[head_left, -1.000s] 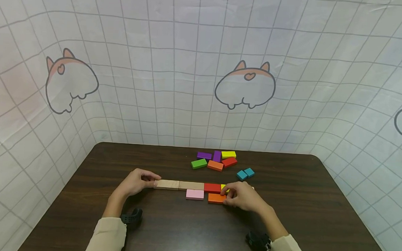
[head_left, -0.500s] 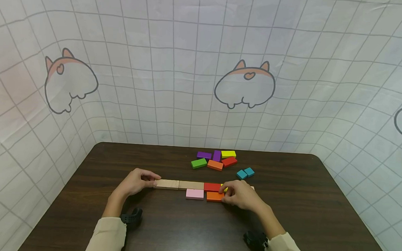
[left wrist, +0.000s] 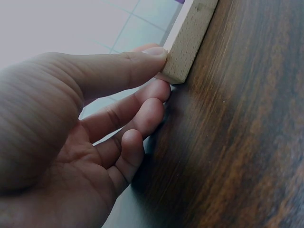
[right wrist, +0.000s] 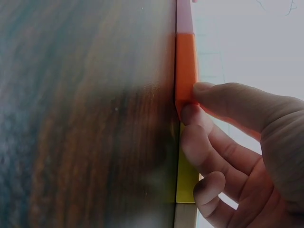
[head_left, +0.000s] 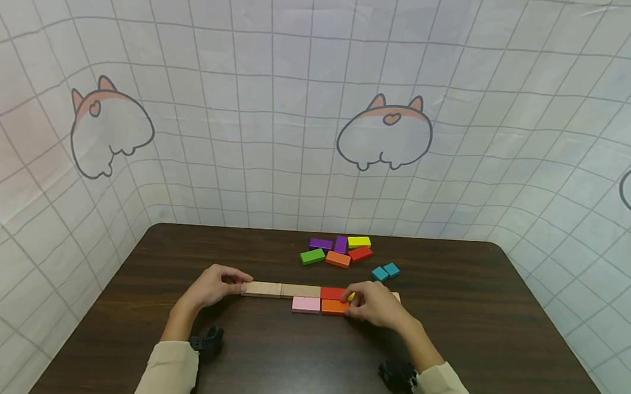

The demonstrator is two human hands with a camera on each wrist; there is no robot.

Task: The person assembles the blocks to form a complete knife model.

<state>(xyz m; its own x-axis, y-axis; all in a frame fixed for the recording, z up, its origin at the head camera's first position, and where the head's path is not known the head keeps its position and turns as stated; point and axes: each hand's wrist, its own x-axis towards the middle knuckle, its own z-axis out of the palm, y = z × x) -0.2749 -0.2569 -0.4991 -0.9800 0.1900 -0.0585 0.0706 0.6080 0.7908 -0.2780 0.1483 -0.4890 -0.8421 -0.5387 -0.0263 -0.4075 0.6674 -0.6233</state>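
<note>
Thumb and fingers of my left hand (head_left: pixel 211 287) pinch the left end of a plain wooden block (head_left: pixel 261 289), which starts a straight row. In the left wrist view the thumb lies on the block's end. A second plain block (head_left: pixel 300 291), a red block (head_left: pixel 332 293) and a yellow block (right wrist: pixel 188 175) continue the row. In front of it lies a pink block (head_left: pixel 306 305). My right hand (head_left: pixel 376 306) pinches the right end of an orange block (head_left: pixel 333 307), whose other end meets the pink one. That hand hides most of the yellow block in the head view.
Behind the row lie loose blocks: green (head_left: pixel 312 257), orange (head_left: pixel 338 259), red (head_left: pixel 360 254), yellow (head_left: pixel 358 242) and two purple ones (head_left: pixel 321 244). Two small blue blocks (head_left: pixel 380 274) lie to their right. The dark table (head_left: pixel 285 362) ends at a patterned cloth (head_left: pixel 244 128).
My right hand has slid the orange block left and slightly away from me, closing the gap to the pink block. The left hand has stayed in place.
</note>
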